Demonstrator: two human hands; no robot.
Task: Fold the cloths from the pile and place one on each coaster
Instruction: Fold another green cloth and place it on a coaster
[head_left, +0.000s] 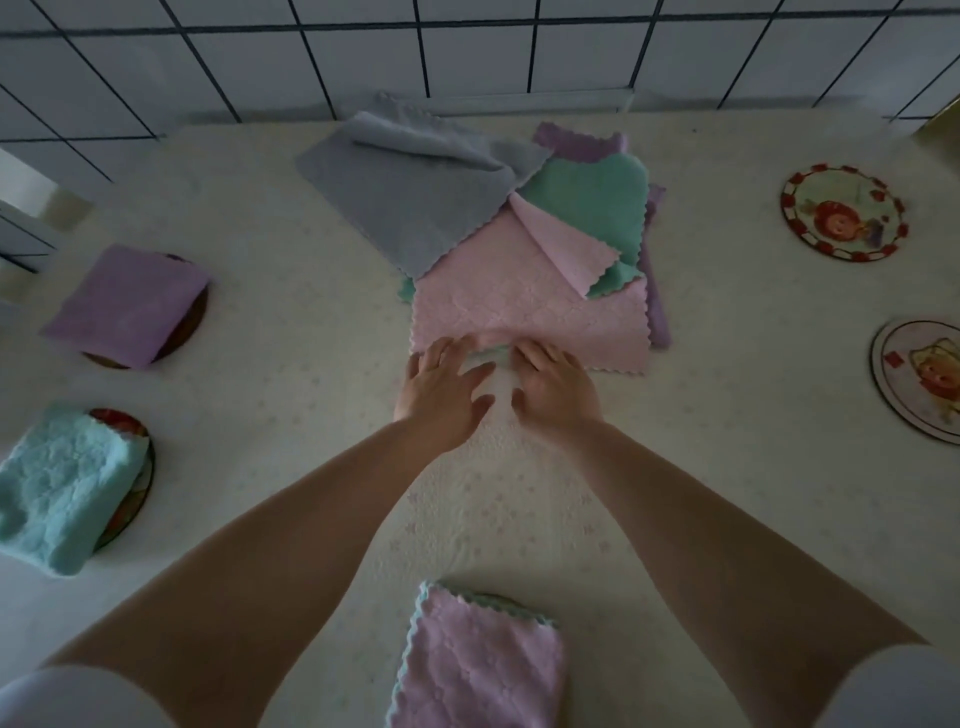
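Dim, soft focus — wide-angle edge warp

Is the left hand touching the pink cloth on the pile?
Touching. In the head view, the fingertips of the left hand lie on the near edge of the pink cloth; no gap shows between them.

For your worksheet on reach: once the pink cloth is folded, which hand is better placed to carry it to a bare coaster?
Right hand, probably: both bare round picture coasters lie on its side.

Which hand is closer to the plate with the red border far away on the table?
Right. The right hand rests on the pink cloth's near edge, on the same side as the red-bordered coaster. The left hand lies beside it, farther from that coaster.
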